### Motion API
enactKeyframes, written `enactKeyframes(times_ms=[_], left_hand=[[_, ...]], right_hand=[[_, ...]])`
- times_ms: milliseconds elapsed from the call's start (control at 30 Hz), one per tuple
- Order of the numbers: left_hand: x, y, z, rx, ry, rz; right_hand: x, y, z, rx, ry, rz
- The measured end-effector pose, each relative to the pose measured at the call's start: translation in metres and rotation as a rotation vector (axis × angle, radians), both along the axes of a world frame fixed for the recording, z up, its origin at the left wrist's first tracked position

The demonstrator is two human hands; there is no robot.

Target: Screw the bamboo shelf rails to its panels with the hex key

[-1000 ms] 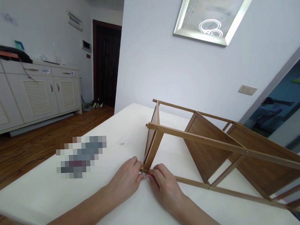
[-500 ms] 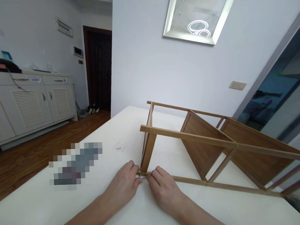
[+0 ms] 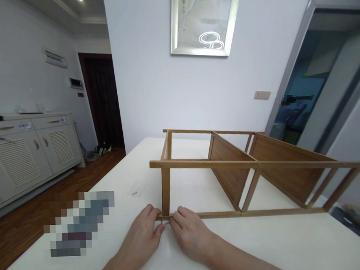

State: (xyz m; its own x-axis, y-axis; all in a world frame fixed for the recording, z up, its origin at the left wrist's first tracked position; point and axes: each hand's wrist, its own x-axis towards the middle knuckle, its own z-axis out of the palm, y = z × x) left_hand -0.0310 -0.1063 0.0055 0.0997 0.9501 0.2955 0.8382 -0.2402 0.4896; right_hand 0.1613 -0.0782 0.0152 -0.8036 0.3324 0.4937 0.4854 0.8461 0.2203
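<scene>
A brown wooden shelf rack point(image 3: 210, 164) lies on its side on the white table point(image 3: 260, 246). At its near left corner, my left hand point(image 3: 144, 230) has its fingers closed round the end of the lower rail, with the thumb close to the joint. My right hand point(image 3: 189, 233) is just to the right, fingers curled against the same rail and pinching a thin bent metal hex key point(image 3: 165, 223). The key's short end meets the joint between both hands; its far end is hidden by my right fingers.
A small clear bag with a screw point(image 3: 135, 192) lies left of the rack. Further left is a blurred-out grey object point(image 3: 85, 225). The white wall point(image 3: 181, 95) stands behind the table, and a white cabinet point(image 3: 35, 144) is at the far left.
The view has turned right and levelled, so the rack appears straighter and further left. Both hands stay at the same corner joint, with the hex key between them.
</scene>
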Motion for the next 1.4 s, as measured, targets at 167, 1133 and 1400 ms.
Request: enactKeyframes(times_ms=[167, 1133, 1400], left_hand=[[-0.003, 0.004, -0.003, -0.004, -0.056, -0.024], [-0.006, 0.028, 0.1, 0.441, -0.61, 0.292], [0.009, 0.03, 0.146, 0.367, -0.621, -0.042]], right_hand=[[-0.001, 0.001, -0.002, 0.004, 0.016, -0.016], [0.003, 0.008, 0.156, 0.1, 0.505, 0.144], [-0.012, 0.022, 0.18, 0.112, 0.307, 0.107]])
